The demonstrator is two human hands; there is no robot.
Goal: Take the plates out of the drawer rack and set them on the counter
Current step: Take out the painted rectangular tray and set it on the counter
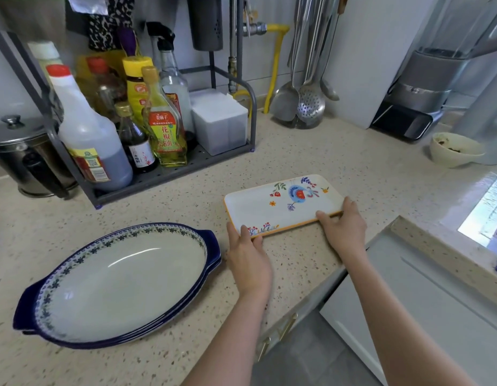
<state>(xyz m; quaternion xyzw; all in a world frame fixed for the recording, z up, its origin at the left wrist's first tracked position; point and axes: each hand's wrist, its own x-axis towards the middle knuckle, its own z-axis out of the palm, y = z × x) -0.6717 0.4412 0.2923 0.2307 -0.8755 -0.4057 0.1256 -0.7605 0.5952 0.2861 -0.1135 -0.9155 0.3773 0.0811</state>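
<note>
left hand (pixel 248 256), right hand (pixel 344 228): grip clamped on near edge of rectangular plate (pixel 269 208).

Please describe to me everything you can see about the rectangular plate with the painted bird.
The rectangular plate is white and glossy, ceramic by its look, with rounded corners and an orange rim. A blue and red bird, flowers and sprigs are painted inside. It is empty and lies about flat, on or just above the speckled counter. The left hand pinches its near left corner; the right hand grips its near right corner.
</note>
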